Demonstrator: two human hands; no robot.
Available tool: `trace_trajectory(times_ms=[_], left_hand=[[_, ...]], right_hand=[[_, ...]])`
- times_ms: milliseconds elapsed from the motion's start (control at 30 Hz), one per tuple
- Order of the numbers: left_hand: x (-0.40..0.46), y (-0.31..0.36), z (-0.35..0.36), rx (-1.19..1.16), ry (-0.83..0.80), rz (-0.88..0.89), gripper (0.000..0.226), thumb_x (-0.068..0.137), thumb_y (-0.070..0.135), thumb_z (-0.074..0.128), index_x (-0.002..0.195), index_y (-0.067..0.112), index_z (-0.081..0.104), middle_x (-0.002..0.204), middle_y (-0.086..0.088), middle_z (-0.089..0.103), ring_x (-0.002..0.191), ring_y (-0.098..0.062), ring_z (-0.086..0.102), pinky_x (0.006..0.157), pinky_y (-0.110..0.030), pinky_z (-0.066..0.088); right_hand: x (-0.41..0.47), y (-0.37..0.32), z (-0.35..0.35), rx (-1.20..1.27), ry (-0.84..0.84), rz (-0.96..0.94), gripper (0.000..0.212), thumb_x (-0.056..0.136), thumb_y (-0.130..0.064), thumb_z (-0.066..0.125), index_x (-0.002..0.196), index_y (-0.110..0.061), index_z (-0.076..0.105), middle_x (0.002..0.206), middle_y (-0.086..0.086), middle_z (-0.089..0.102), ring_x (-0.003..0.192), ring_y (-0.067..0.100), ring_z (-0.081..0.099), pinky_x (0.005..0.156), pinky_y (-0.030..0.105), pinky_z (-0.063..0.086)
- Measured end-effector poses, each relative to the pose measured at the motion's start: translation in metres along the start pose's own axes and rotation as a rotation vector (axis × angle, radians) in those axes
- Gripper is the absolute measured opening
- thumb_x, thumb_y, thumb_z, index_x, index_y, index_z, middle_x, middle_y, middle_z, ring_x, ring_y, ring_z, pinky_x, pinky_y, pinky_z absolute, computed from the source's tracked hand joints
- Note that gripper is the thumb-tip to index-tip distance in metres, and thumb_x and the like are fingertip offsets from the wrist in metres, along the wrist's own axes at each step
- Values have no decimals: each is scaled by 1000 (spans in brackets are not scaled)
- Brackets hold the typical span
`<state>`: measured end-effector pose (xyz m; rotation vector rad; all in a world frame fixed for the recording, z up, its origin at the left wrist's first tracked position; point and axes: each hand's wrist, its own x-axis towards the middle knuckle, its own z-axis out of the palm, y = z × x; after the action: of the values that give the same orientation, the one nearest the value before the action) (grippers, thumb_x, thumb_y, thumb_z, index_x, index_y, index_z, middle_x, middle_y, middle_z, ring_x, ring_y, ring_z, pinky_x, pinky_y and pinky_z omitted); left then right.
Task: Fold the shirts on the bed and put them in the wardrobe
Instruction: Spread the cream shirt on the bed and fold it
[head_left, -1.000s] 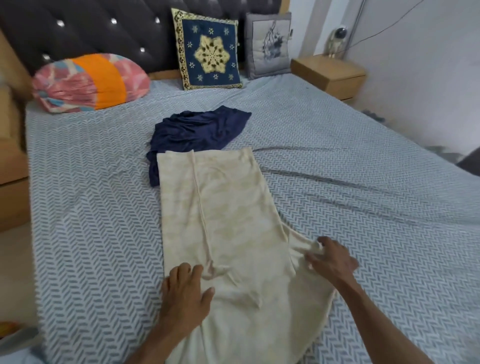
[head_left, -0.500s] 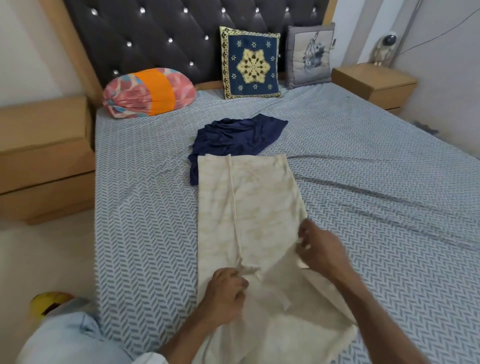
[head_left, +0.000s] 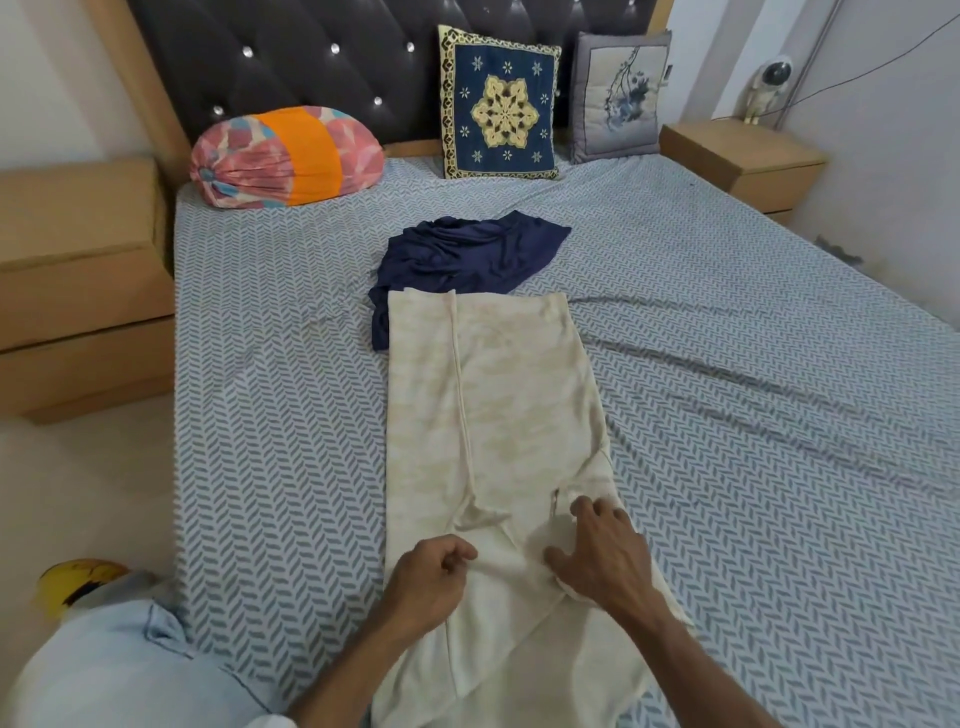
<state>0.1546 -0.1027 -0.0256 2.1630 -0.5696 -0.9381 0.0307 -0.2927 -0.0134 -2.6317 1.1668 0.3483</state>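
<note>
The cream shirt (head_left: 493, 415) lies lengthwise down the middle of the bed (head_left: 727, 415), its far end overlapping the crumpled navy shirt (head_left: 467, 254) at twelve o'clock. The left hand (head_left: 431, 582) sits on the near part with fingers curled in — whether they pinch cloth cannot be told. At three o'clock from it, the right hand (head_left: 602, 556) presses the folded-in sleeve with fingers spread.

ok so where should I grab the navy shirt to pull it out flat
Pinch the navy shirt at its free right corner, coming from the bed's right side. Its near-left edge lies tucked under the cream shirt, so that end is pinned; the right end lies bare on the bed.
</note>
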Motion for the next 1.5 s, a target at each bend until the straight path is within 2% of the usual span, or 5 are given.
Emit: trace_trajectory(times_ms=[400, 700, 1033, 1233, 1500], left_hand=[[-4, -3, 7, 198, -118, 134, 37, 86, 5, 56, 117, 20, 70, 113, 9, 57, 109, -8, 57, 85, -4, 37], [-2, 17, -20, -817, -80, -373, 60, 95, 60, 46, 81, 10, 76, 79, -14, 73, 68, -27, 68, 62, -33, 53], [-4, -7, -14, -604, -33, -434, 7, 88, 3, 65, 95, 2, 64, 80, -15, 74, 66, -29, 72, 62, -40, 60], [16, 3, -29, 59, 234, -233, 23, 78, 39, 69, 91, 23, 60, 79, 8, 66, 75, -16, 65, 66, -27, 48], [102, 38, -38, -43, 108, -113, 32, 76, 46, 77, 94, 21, 69, 92, 2, 70, 91, -18, 65, 79, -30, 51]], right_hand=[[15, -15, -18, 230, 135, 83, 29, 88, -29, 54, 115, -18, 58, 107, 5, 69, 98, 27, 62, 73, 30, 39], [-41, -95, -18, 235, 24, -401, 44, 86, -38, 56, 129, -30, 55, 114, -3, 69, 101, 20, 66, 84, 31, 50], [-49, -24, 32, 162, 38, -509, 65, 75, -59, 53, 133, -28, 55, 134, -10, 51, 123, 15, 48, 96, 35, 41], [-40, 33, 32, 328, 171, -284, 41, 77, -57, 55, 106, -31, 67, 105, -19, 59, 100, 10, 58, 82, 35, 47], [114, -37, -27, 782, 29, 71, 16, 85, -29, 66, 87, -13, 70, 73, -1, 69, 63, 18, 63, 63, 32, 52]])
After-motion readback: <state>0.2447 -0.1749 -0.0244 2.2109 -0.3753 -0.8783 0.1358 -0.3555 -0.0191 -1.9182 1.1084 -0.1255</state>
